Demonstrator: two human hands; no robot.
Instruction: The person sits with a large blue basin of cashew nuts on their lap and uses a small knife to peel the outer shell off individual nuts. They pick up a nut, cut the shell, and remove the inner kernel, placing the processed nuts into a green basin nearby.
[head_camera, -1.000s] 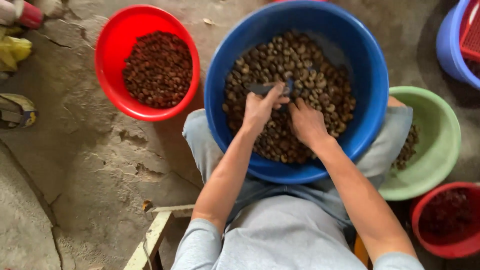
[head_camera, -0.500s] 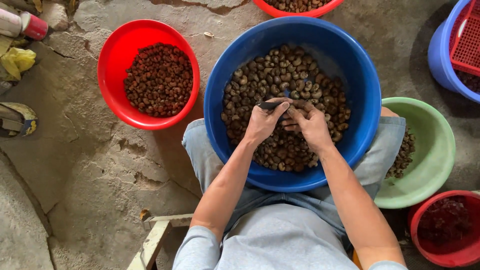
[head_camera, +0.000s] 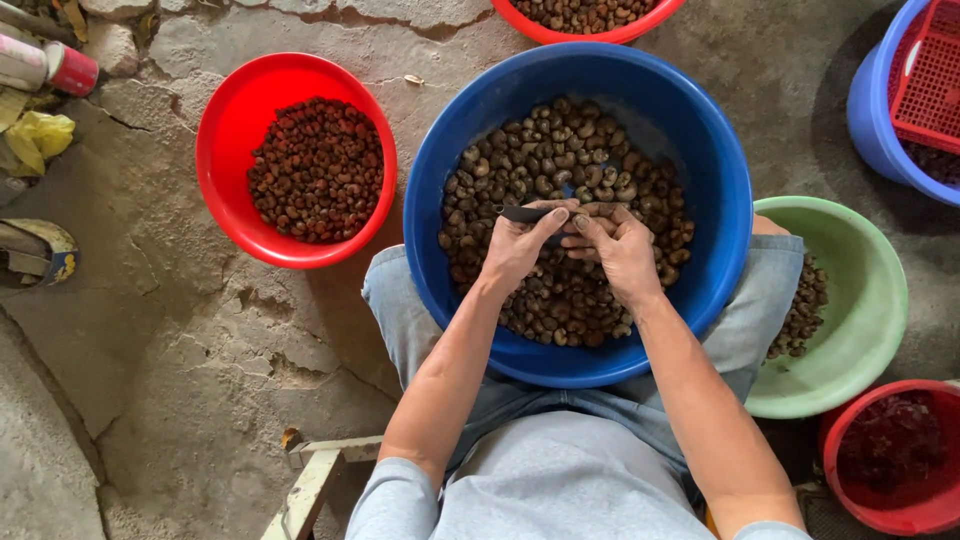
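Observation:
A big blue basin (head_camera: 720, 160) rests on my lap, filled with brown-grey nuts (head_camera: 560, 160) in their shells. Both hands meet over the middle of it. My left hand (head_camera: 515, 248) grips a small dark knife (head_camera: 522, 213), its blade pointing left. My right hand (head_camera: 620, 245) pinches a single nut (head_camera: 592, 212) between thumb and fingers, touching the left hand's thumb. The nut is mostly hidden by the fingers.
A red bowl (head_camera: 230, 130) of reddish-brown kernels sits on the concrete floor to the left. A green bowl (head_camera: 860, 300) with some nuts and a small red bowl (head_camera: 900, 510) stand at right. Another red bowl (head_camera: 585, 35) is ahead, a blue tub (head_camera: 870, 110) with a red basket at top right.
Both hands have drawn closer to me and come together over the basin's middle; the camera view has shifted slightly, showing more of the floor ahead.

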